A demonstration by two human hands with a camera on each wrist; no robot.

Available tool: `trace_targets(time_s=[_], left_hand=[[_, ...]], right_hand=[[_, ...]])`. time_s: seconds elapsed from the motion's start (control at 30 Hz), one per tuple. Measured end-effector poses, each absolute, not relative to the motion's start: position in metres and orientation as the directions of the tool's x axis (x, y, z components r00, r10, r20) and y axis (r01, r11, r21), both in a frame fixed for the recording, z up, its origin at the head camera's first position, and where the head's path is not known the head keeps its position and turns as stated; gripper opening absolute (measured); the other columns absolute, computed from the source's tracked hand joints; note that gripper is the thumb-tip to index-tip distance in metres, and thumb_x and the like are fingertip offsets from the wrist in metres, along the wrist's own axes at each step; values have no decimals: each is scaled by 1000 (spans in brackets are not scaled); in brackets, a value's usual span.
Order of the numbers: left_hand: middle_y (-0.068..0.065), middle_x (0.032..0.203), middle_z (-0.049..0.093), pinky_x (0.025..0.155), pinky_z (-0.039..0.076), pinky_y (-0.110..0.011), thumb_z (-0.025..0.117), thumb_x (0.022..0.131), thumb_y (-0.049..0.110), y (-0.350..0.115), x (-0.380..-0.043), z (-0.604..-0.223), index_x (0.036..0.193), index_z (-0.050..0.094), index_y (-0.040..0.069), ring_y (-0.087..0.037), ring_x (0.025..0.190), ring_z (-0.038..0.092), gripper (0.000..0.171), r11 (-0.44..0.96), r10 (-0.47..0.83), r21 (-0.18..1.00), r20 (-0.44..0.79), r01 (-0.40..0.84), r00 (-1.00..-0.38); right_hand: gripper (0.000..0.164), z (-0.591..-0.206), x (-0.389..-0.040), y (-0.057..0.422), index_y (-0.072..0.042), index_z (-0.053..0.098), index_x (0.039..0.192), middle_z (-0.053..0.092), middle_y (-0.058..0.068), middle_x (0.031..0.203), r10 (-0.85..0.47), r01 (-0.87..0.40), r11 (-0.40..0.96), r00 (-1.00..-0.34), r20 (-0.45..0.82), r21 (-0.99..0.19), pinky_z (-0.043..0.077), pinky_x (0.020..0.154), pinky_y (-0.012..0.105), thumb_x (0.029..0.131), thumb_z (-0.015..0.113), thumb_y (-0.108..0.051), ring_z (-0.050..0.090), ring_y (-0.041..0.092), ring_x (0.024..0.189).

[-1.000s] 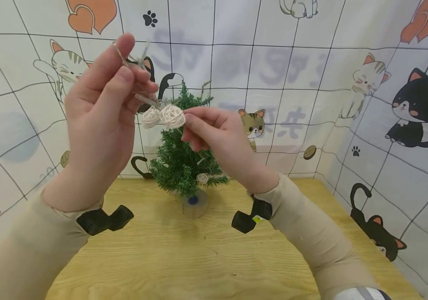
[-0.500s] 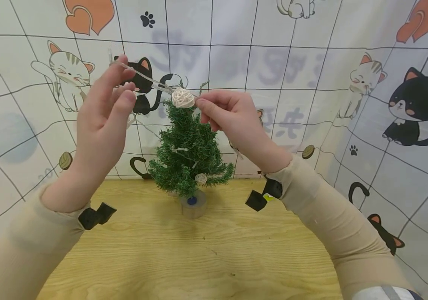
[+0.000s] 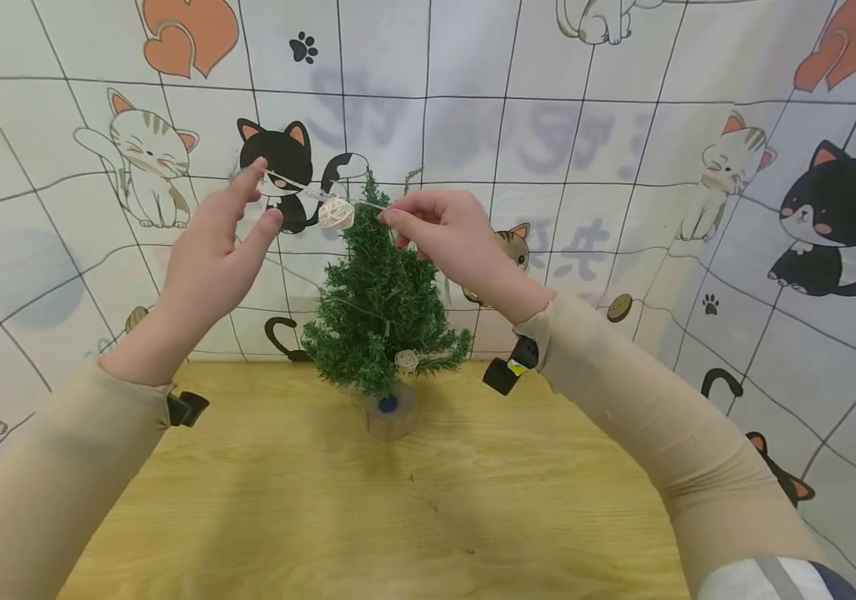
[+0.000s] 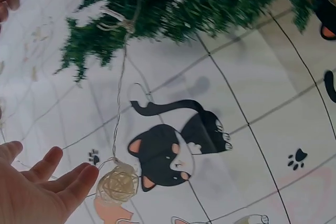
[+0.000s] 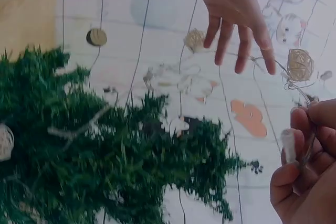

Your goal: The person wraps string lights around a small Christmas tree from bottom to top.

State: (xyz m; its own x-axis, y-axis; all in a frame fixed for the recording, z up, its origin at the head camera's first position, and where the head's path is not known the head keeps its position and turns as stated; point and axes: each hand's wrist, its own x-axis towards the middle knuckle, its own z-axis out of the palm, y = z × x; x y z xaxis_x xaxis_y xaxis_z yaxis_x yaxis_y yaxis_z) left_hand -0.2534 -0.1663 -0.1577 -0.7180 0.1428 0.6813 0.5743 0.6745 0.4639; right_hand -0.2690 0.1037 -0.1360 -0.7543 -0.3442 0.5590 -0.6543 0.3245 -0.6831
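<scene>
A thin clear wire (image 3: 294, 184) of a string of lights with woven rattan balls runs between the hands, in front of the treetop. My right hand (image 3: 461, 242) pinches it between thumb and fingers; a whitish tube-shaped piece (image 5: 288, 145) shows at those fingers in the right wrist view. One rattan ball (image 3: 337, 213) hangs on the wire between both hands. My left hand (image 3: 206, 250) has its fingers extended and spread, with the wire at its index fingertip. A small green artificial Christmas tree (image 3: 390, 300) stands upright just beyond the hands, and another rattan ball (image 3: 407, 360) rests on its lower branches.
The tree's round wooden base (image 3: 390, 417) stands on a wood-grain table (image 3: 397, 517) near the back wall. A white cloth (image 3: 465, 50) with cat drawings and grid lines covers the back and sides. More wire trails left of the tree.
Both hands have moved apart from close together, stretching the wire between them. The left hand has lowered and its fingers have opened out. The ball now hangs beside the treetop.
</scene>
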Motion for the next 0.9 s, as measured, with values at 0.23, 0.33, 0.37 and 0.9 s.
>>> trace_targets(time_s=[0.23,0.33,0.37,0.9], left_hand=[[-14,151,36,95,32,-66,36,101,52,-165,-287,-160,154,13,41,-33,137,33,59,754,217,415,575,509,-789],[-14,152,35,100,29,-64,36,101,53,-163,-299,-160,154,11,42,-31,138,33,60,749,215,431,560,503,-800],[-15,152,35,101,29,-64,36,101,53,-162,-302,-160,154,11,42,-32,138,34,60,744,211,442,556,501,-804],[-17,151,35,105,29,-59,30,101,54,-154,-339,-147,156,15,30,-37,135,36,62,712,192,540,466,449,-864]], right_hand=[[22,-122,-300,117,-7,72,106,65,10,84,-249,-608,371,-793,556,-702,46,62,30,97,61,-24,52,19,60],[23,-115,-313,122,-6,71,106,64,10,86,-202,-566,301,-824,529,-767,45,61,28,98,60,-24,51,18,61],[23,-113,-317,123,-5,71,106,63,10,86,-186,-545,261,-838,513,-797,44,59,27,98,60,-24,51,18,62],[22,-85,-349,132,-1,61,98,63,8,87,-220,-231,-239,-933,285,-943,47,65,30,102,52,-21,55,21,67]])
